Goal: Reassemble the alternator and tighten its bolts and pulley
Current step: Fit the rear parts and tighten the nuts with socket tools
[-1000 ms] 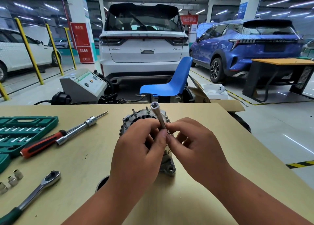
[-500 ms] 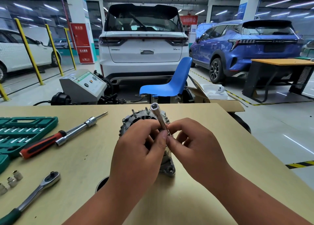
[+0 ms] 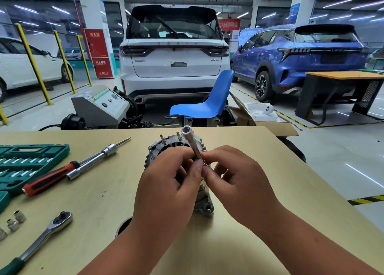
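The grey metal alternator (image 3: 166, 148) stands on the tan table (image 3: 104, 191), largely hidden behind my hands; its finned rim and several studs show at the top, a mounting lug at the bottom. A long chrome deep socket (image 3: 191, 143) tilts up and away over it, open end upward. My left hand (image 3: 166, 191) and my right hand (image 3: 239, 183) both pinch the socket's lower end with thumb and fingertips, meeting above the alternator's middle. What the socket sits on is hidden.
On the left lie a green socket case (image 3: 25, 162), a red-handled driver (image 3: 49, 179) beside a chrome extension bar (image 3: 97, 158), a ratchet wrench (image 3: 39, 241) and a few small sockets (image 3: 14, 222). A round hole (image 3: 122, 227) shows by my left wrist. Blue chair (image 3: 207, 102) behind the table.
Almost nothing differs; both hands stay pinched on the socket's lower end and the socket keeps its tilt, with only slight finger shifts.
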Demonstrator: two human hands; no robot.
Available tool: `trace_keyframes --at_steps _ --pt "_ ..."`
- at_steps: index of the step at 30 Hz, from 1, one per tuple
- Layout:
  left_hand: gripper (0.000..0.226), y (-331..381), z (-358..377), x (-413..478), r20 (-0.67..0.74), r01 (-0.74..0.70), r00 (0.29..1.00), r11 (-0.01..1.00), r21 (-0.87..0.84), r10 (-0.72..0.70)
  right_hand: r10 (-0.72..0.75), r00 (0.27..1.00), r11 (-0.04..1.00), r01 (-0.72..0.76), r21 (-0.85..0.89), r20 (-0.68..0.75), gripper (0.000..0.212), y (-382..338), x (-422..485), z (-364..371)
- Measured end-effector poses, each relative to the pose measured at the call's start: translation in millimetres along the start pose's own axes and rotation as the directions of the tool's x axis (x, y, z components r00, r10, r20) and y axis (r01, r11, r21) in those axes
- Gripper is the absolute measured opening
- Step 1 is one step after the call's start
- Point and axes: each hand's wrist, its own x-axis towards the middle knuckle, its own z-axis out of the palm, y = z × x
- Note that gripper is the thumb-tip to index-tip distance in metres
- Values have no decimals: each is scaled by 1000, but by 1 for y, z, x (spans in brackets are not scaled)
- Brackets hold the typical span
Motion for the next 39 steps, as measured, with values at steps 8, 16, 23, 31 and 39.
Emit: trace_keyframes --at_steps 8,16,23,31,39 --pt "13 1 -1 0 3 -12 1000 1000 3 12 21 1000 1000 -21 -6 -4 25 0 -1 0" --pt "9 3 -1 1 -11 7 1000 1000 11 -7 39 999 999 -39 -23 5 24 0 0 0" --pt "10 2 -1 -1 -12 18 1000 999 28 -18 18 1000 999 -18 -51 6 24 2 0 1" --pt "11 4 0 0 -16 18 1000 999 26 -18 27 1000 999 -27 -40 15 22 2 0 0" --pt "12 2 -1 0 -14 14 1000 1000 20 -14 17 1000 1000 -17 -19 10 28 -1 0 -1"
